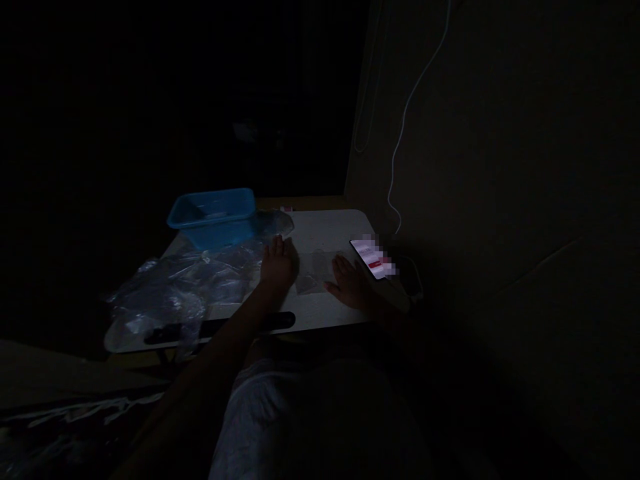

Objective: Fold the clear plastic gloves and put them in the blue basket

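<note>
My left hand [278, 267] lies on the white table, fingers stretched forward, at the edge of a crumpled heap of clear plastic [220, 273]. To its right, my right hand [349, 285] rests with fingers extended and thumb apart, touching a flat, see-through plastic piece [320, 263] that looks like a small bag. That piece lies flat between both hands. Dim light hides its exact outline and whatever may be under my palms.
A blue plastic basket [215, 223] stands at the table's back left. A lit phone [370, 257] lies at the right edge. The white tabletop [330, 223] has a dark slot [280, 321] along its front. A white cable [404, 120] hangs by the right wall.
</note>
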`<state>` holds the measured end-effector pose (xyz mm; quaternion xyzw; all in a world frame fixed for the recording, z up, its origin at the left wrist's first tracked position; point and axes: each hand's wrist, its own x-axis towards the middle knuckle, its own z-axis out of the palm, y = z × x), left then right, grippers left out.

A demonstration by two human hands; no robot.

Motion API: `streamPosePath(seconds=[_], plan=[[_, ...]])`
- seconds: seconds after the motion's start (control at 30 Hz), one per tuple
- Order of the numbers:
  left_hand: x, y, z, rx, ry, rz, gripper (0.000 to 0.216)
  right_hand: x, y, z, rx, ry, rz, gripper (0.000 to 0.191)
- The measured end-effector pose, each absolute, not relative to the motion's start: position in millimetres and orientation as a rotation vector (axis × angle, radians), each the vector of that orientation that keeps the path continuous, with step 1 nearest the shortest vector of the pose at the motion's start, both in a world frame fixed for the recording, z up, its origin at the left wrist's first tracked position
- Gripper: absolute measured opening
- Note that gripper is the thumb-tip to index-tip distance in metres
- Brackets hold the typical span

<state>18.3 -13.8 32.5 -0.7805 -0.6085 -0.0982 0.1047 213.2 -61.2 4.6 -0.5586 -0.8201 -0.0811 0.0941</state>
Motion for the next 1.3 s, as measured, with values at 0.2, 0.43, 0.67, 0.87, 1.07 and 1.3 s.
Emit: streamPosePath(seconds=[0.2, 0.43, 0.67, 0.87, 1.07, 1.3], plan=[[38.1, -32.3, 28.7, -2.672, -1.446, -0.439, 0.050, 213.7, -58.3, -0.6, -1.668, -2.424, -0.251, 0.063], [35.5, -30.3, 9.4, -2.622, -1.606, -0.187, 0.056, 213.9, -60.6, 2.7, -1.649, -2.436, -0.249, 0.063], [13.2, -24.1, 15.9, -2.523, -1.736, -0.117, 0.057, 214.3, -61.3, 2.6, -1.651, -2.416, -0.256, 0.062], [15.6, -22.6, 12.3, -2.526, -1.740, -0.126, 0.058, 216.6, -58.4, 0.1, -1.629, -2.401, -0.237, 0.058], [15.4, -19.5, 10.3, -2.531, -1.745, -0.129, 0.059, 227.3, -52.3, 5.8, -1.599, -2.383, -0.209, 0.048], [16.9, -23.7, 13.6, -2.515, -1.729, -0.143, 0.059, 207.9, -53.7, 14.9, -1.291, -2.655, -0.195, 0.047]])
